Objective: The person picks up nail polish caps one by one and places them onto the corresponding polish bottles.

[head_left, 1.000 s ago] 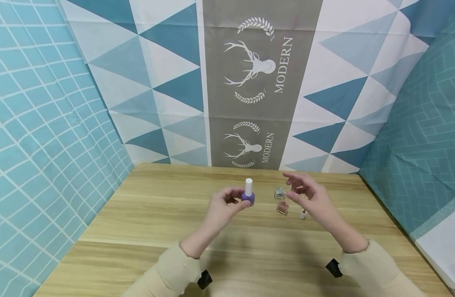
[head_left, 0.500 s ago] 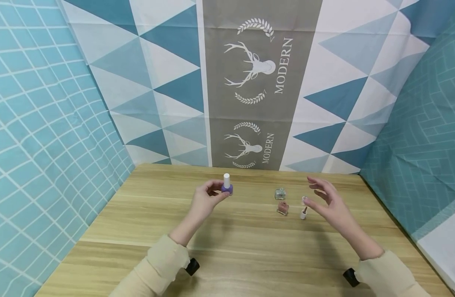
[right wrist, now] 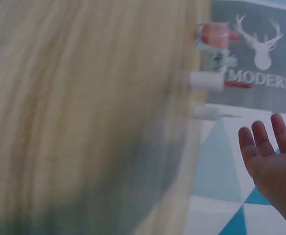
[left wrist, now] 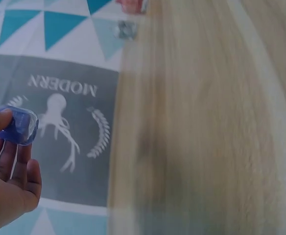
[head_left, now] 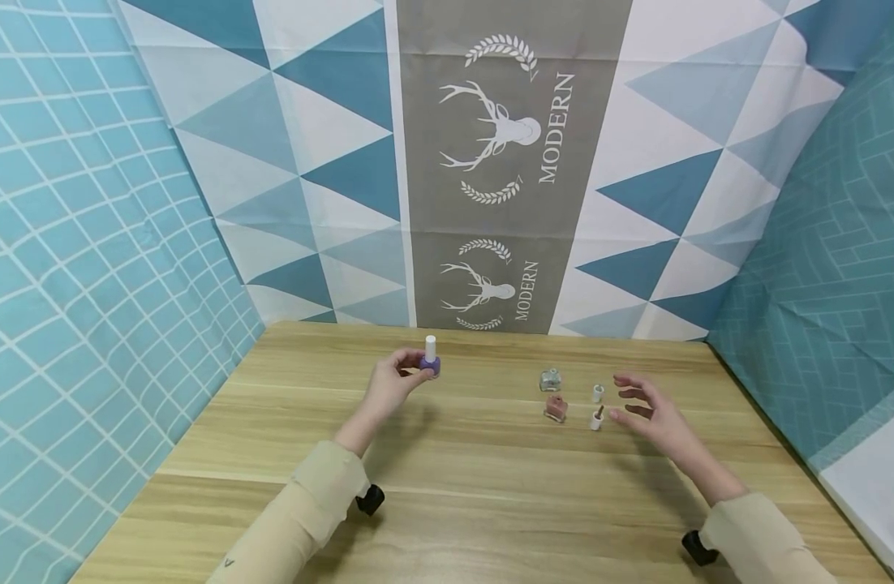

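Note:
My left hand (head_left: 390, 381) pinches a purple nail polish bottle (head_left: 430, 367) between thumb and fingers. The bottle is upright with its white cap on, held above the table. In the left wrist view, the thumb lies on the purple glass (left wrist: 20, 126). My right hand (head_left: 657, 418) hovers with relaxed, parted fingers and nothing in them. To its left, two white nail polish caps stand on the table, the far one (head_left: 598, 393) and the near one (head_left: 596, 420), the near one with its dark brush pointing up. Beyond them sit two uncapped bottles, one clear grey (head_left: 550, 380) and one pinkish brown (head_left: 556, 408).
The wooden table (head_left: 476, 503) runs back to a patterned cloth wall (head_left: 483, 162). Blue tiled-print cloth (head_left: 89, 243) hangs along the left side and teal cloth (head_left: 819, 324) along the right. A white object (head_left: 874, 487) edges the table at right.
My left hand has carried the purple bottle left and slightly farther back, away from the other bottles. My right hand has drawn off to the right, uncovering the white caps.

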Tool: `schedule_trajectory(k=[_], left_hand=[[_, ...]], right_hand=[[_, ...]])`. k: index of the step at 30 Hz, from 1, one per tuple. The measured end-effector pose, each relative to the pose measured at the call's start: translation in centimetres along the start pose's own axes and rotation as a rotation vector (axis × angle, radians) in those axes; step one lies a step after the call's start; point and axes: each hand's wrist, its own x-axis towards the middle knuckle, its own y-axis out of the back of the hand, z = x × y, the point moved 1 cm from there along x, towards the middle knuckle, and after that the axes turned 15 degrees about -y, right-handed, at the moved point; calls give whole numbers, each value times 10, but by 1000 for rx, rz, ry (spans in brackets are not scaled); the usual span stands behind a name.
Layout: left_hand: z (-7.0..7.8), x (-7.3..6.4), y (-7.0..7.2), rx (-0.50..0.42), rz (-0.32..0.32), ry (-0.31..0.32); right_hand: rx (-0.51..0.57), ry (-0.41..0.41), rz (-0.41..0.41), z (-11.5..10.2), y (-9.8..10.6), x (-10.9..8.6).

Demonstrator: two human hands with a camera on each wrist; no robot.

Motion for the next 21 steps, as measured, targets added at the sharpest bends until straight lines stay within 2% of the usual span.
schedule_trajectory(k=[7,11,14,21], left_hand=[[-25,13,1,9,24,34],[-34,19,1,10,29,83],[-38,22,2,2,25,127],[-50,27,1,-5,40,173]], right_hand=[[-11,-53,-98,22,-7,9],[-49,-106,-136,28,-10,14],[-68,-102,-151,29,-12,17],[-128,-99,-162,35,-16,25]])
